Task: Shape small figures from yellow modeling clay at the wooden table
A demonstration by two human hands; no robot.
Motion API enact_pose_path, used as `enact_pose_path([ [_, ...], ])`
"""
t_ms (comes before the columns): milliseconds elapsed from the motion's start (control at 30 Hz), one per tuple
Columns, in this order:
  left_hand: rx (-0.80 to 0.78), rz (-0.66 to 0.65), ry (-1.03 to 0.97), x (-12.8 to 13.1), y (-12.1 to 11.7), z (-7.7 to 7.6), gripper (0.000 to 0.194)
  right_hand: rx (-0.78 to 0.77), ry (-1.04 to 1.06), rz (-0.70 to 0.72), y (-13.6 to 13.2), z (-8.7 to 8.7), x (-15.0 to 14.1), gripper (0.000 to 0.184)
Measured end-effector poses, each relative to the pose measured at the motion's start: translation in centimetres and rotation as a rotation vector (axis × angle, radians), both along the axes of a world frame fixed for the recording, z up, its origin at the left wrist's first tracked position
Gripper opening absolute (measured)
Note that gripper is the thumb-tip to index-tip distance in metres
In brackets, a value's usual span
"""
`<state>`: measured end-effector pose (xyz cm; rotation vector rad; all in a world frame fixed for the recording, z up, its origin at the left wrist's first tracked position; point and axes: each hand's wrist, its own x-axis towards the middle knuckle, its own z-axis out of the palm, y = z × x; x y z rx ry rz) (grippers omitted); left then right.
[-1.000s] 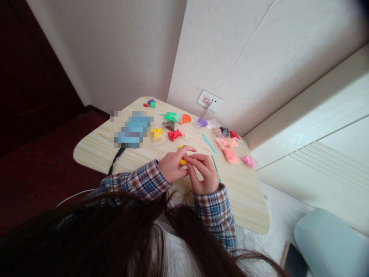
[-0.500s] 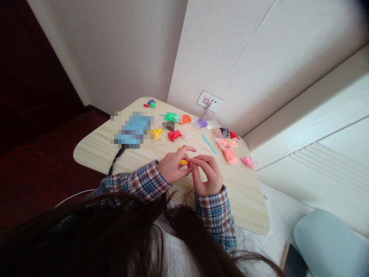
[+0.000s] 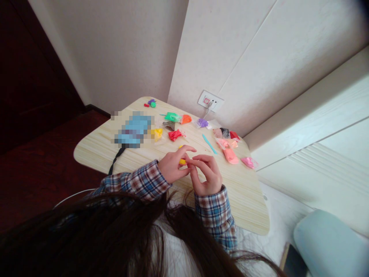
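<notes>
Over the front middle of the table, my left hand (image 3: 173, 166) is closed on a piece of yellow modelling clay (image 3: 182, 162), which shows between its fingers. My right hand (image 3: 208, 175) meets it from the right, thumb and fingertips brought together at the clay's near end. Whether a small bit is pinched in those right fingertips cannot be made out. Just beyond the hands lie a red clay packet (image 3: 175, 135), a yellow clay packet (image 3: 157, 134) and a light-blue modelling tool (image 3: 209, 144).
Green (image 3: 172, 117), orange (image 3: 186, 119) and purple (image 3: 202, 122) clay packets lie toward the wall, with pink ones (image 3: 230, 156) at the right. Small shaped clay pieces (image 3: 151, 103) sit at the far corner. A blurred blue object (image 3: 134, 130) with a black strap rests on the table's left (image 3: 92, 152).
The right thumb and fingers have shifted very slightly left against the yellow clay. The left hand and the things on the table look the same.
</notes>
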<state>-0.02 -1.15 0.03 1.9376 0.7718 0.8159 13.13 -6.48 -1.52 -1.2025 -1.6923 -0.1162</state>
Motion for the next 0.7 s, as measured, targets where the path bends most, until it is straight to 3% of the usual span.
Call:
enact_pose_path([
  [267,-0.125,-0.017,-0.106,-0.1,0.5,-0.2,0.044,0.003,0.097,-0.095,-0.1,0.0,0.6,0.018],
  [467,-0.282,-0.074,-0.294,-0.2,1.1,-0.6,0.046,-0.016,0.104,-0.104,-0.1,0.0,0.6,0.017],
  [700,-0.33,-0.052,-0.344,-0.2,1.0,-0.2,0.046,-0.024,0.116,-0.123,0.0,-0.1,0.6,0.013],
])
